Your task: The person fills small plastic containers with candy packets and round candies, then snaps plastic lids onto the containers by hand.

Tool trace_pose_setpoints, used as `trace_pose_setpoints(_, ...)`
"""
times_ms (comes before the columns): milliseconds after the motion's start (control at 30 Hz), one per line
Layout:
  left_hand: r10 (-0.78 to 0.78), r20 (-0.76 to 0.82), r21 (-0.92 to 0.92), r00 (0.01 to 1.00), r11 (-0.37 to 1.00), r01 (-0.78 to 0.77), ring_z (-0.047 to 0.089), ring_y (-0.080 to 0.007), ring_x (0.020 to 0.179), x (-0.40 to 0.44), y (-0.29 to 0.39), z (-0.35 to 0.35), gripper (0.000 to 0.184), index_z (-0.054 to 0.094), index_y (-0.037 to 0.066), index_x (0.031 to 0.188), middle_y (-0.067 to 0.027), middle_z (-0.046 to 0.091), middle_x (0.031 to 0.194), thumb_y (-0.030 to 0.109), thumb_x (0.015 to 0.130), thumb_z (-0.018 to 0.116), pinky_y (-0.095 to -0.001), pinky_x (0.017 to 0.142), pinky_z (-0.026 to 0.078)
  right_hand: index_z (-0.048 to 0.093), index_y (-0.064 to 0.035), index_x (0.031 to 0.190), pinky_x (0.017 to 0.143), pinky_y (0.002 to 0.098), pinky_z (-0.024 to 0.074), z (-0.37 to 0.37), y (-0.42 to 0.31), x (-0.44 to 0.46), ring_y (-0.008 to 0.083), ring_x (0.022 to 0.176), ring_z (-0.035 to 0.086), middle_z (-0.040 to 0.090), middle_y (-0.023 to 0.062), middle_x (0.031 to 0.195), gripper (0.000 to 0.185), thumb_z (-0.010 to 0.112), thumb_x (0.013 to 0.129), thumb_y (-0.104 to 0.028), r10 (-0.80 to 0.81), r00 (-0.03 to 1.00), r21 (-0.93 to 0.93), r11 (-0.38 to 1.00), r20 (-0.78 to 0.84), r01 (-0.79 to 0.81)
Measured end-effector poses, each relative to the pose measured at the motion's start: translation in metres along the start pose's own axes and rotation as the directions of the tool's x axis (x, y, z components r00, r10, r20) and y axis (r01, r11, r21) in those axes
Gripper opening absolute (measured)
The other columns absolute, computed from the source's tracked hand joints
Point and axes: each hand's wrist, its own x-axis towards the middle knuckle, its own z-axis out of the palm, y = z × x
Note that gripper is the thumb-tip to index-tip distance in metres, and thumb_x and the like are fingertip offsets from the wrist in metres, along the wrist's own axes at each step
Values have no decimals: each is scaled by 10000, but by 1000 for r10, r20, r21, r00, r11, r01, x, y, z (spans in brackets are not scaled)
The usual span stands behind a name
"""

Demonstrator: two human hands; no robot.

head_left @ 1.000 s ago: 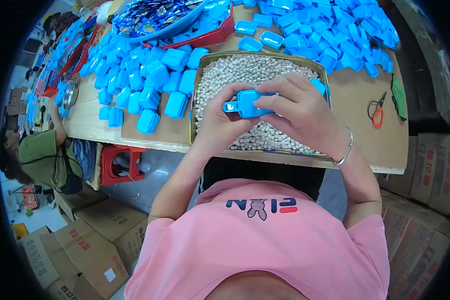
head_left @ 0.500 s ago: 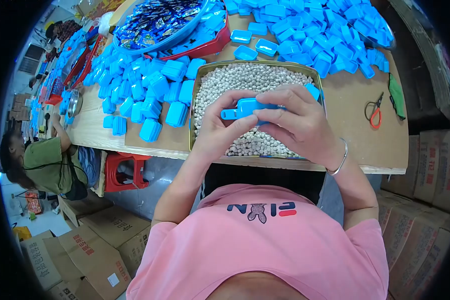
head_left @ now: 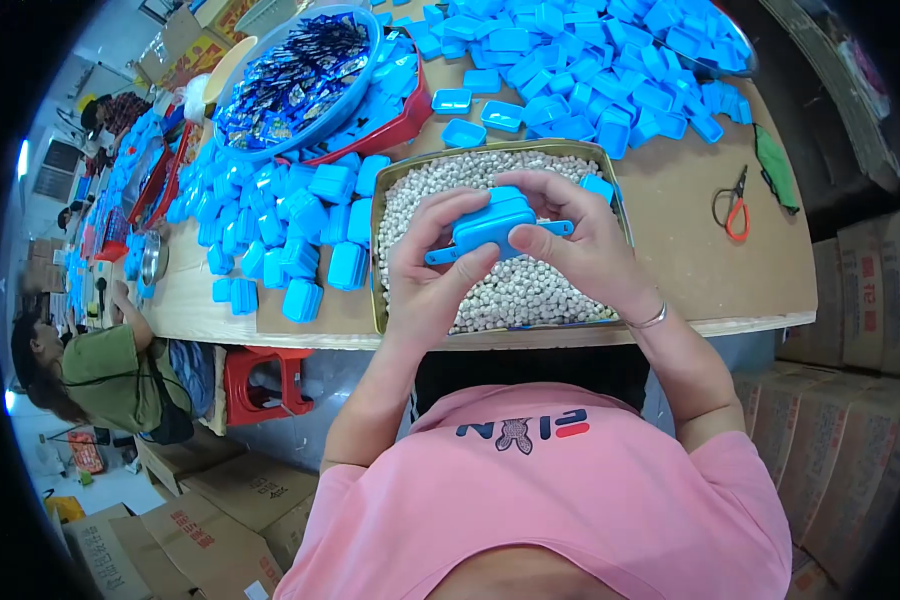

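Observation:
A small blue plastic box [head_left: 494, 219] is held up between both hands, with a narrow slotted blue strip [head_left: 558, 229] jutting out at either side. My left hand [head_left: 436, 250] is closed on its left end, thumb below and fingers above. On the other end, my right hand [head_left: 582, 245] grips with the thumb against the box's near side. Beneath them lies a shallow gold-rimmed tin [head_left: 379, 215] filled with small pale balls [head_left: 515, 295]. One blue piece [head_left: 597, 186] rests in its far right corner.
Closed blue boxes [head_left: 305, 218] are heaped left of the tin; open blue halves [head_left: 610, 70] pile up behind. A blue basin [head_left: 232, 150] holds dark blue packets. Scissors [head_left: 736, 215] and a green object [head_left: 773, 165] lie right. A co-worker [head_left: 110, 370] sits far left.
Both hands have turned the blue box so its lid now faces up and the strip shows at both sides. The right thumb has shifted onto the near side. The head view has moved slightly.

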Motion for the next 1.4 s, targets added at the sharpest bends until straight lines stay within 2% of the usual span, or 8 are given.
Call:
trace_pose_setpoints(133,-17,-79,-92,997,996,10,565,-209,1016,0,0,5,442,586,31,1217,-101,546,1241,17,789,694,-273,814,482,532,-17,1289,755,270,515,-2,-2,2,175,941,586,604,116,1105,531,740,806,-99,-41,999,-20,999,23,41)
trace_pose_setpoints(433,94,77,455,993,883,-119,595,-212,935,17,17,9,441,591,7,1157,-119,620,1089,78,747,738,-307,790,482,539,-28,1223,849,280,467,9,2,0,173,938,565,572,75,1089,568,722,688,25,-300,954,-544,797,19,261)
trace_pose_setpoints(967,97,-12,381,995,921,-85,592,-205,863,17,5,13,424,599,16,1129,-110,625,1069,-1,707,627,-298,774,480,521,-47,1158,811,302,489,21,19,-3,223,941,594,578,76,1032,552,720,648,23,-371,919,-417,862,-135,287)
trace_pose_setpoints(1100,-244,-186,-591,952,802,90,599,-200,890,3,3,22,465,594,21,1160,-101,630,1068,8,701,665,-306,796,483,507,-51,1206,883,294,448,23,20,-7,195,964,546,545,66,1085,559,680,685,52,-147,959,272,939,-243,212)
trace_pose_setpoints(1133,-237,-195,-585,952,807,81,599,-200,890,3,2,19,465,594,21,1160,-101,630,1068,8,701,665,-306,796,483,507,-51,1206,883,294,448,23,20,-6,195,964,546,545,66,1085,559,680,685,52,-153,960,275,937,-235,217)
trace_pose_setpoints(1267,-176,-130,-124,976,979,160,596,-221,973,4,2,2,511,564,11,1212,-120,628,1093,21,715,681,-322,855,473,495,-47,1251,888,286,442,21,26,-4,191,971,535,538,69,1131,587,687,701,29,-368,928,-492,818,-48,299)
trace_pose_setpoints(1333,115,88,537,989,831,-144,578,-269,983,6,0,-14,509,537,7,1233,-127,622,1063,54,748,685,-352,865,457,575,-42,1174,803,287,466,22,3,-8,192,890,557,576,66,1075,469,690,723,21,-469,876,-573,750,-110,330)
trace_pose_setpoints(1400,96,196,616,976,762,-199,573,-275,988,4,4,-18,477,547,4,1224,-135,614,1094,69,770,679,-351,864,455,613,-41,1102,750,292,467,14,5,-11,198,834,561,593,64,1006,392,682,725,39,-476,877,-629,663,64,406)
